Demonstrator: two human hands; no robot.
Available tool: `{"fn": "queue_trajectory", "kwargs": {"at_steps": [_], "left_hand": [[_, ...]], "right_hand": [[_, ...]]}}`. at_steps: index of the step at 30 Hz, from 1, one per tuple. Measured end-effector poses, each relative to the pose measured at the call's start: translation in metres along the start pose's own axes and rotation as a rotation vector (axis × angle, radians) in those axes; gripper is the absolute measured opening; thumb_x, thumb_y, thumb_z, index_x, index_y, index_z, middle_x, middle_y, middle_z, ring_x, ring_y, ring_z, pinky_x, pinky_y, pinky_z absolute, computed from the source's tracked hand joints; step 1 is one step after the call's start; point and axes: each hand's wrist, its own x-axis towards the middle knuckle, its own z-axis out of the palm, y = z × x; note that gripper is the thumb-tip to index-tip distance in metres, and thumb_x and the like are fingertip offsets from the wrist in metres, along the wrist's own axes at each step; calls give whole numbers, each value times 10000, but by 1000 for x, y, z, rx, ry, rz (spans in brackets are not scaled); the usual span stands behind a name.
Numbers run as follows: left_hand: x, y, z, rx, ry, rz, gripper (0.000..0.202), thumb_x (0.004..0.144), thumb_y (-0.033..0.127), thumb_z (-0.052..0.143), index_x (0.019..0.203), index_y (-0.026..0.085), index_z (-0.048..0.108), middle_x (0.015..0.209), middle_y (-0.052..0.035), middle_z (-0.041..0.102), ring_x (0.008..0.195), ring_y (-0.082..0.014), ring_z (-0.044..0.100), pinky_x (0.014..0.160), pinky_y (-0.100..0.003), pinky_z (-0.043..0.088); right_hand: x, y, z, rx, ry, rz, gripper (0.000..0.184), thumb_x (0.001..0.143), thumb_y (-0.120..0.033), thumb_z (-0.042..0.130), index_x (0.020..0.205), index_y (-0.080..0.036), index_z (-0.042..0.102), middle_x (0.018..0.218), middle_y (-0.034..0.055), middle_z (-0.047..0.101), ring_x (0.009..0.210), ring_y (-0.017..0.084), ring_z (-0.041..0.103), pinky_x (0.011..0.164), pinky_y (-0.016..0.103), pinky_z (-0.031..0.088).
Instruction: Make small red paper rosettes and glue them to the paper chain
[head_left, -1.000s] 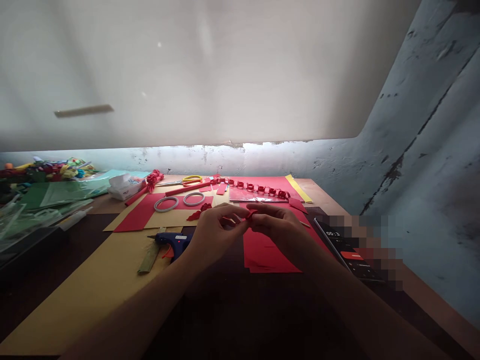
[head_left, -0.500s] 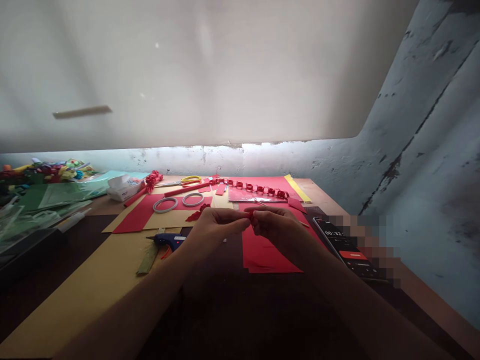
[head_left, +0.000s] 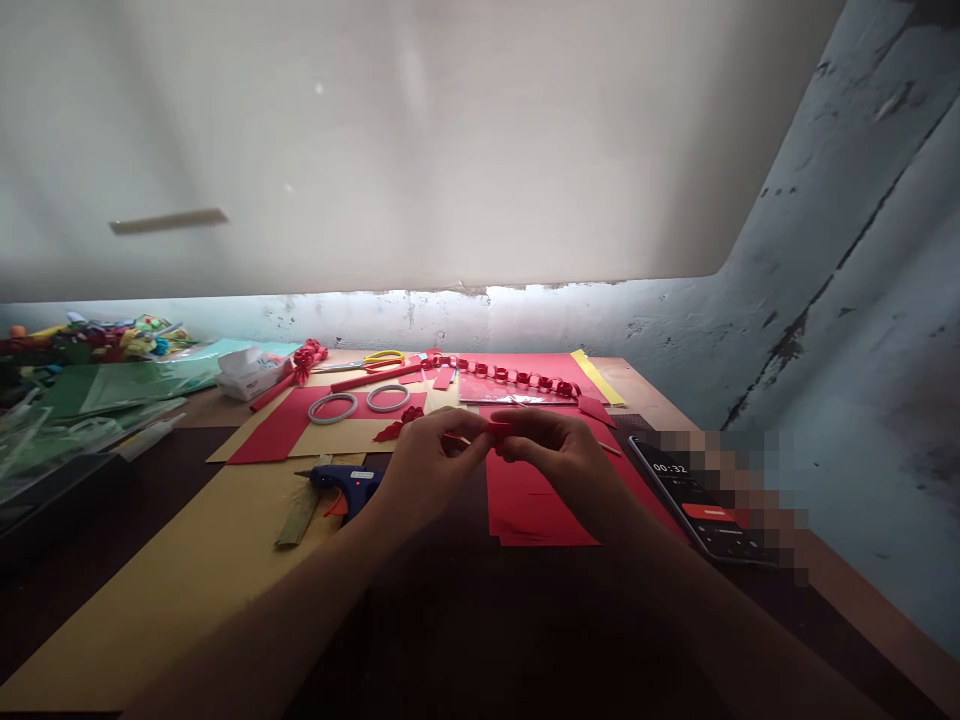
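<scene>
The tabletop [head_left: 654,388] is spreading out below a pale overhanging panel [head_left: 465,140]. A long tan sheet [head_left: 165,580] is running along its left side, while a red sheet [head_left: 541,508] is lying on the right, partly beneath the right forearm. The left hand [head_left: 433,455] and right hand [head_left: 561,440] are facing each other near the middle, fingers curling inward. Beyond the right forearm, a phone [head_left: 701,505] is resting at a slant. Past the hands, a red paper chain [head_left: 500,374] is stretching sideways, and a blue glue gun [head_left: 343,478] is lying left of the left hand, its nozzle pointing left. Two pale rings [head_left: 333,408] are sitting farther back. Smallest, a red paper piece [head_left: 497,430] is bridging the gap between the hands, its longer direction seeming to run left to right. Both hands are pinching it between thumb and fingers, one at each end, so neither is nearer; the fingers are hiding its full shape.
</scene>
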Motion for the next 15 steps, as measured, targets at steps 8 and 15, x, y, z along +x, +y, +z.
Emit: {"fn": "queue_trajectory", "kwargs": {"at_steps": [8, 15], "left_hand": [[1, 3, 1, 51, 18, -39, 181, 875, 343, 671, 940, 196, 755, 909, -48, 765, 790, -193, 715, 668, -274, 554], [0, 3, 1, 94, 9, -36, 193, 913, 347, 617, 928, 194, 732, 846, -27, 742, 734, -174, 671, 631, -262, 503]], "right_hand": [[0, 5, 0, 18, -44, -77, 345, 772, -310, 789, 1105, -245, 727, 1027, 53, 785, 1007, 245, 728, 937, 431, 552], [3, 8, -1, -163, 45, -132, 192, 792, -356, 771, 943, -237, 761, 948, 42, 780, 942, 244, 720, 862, 403, 551]]}}
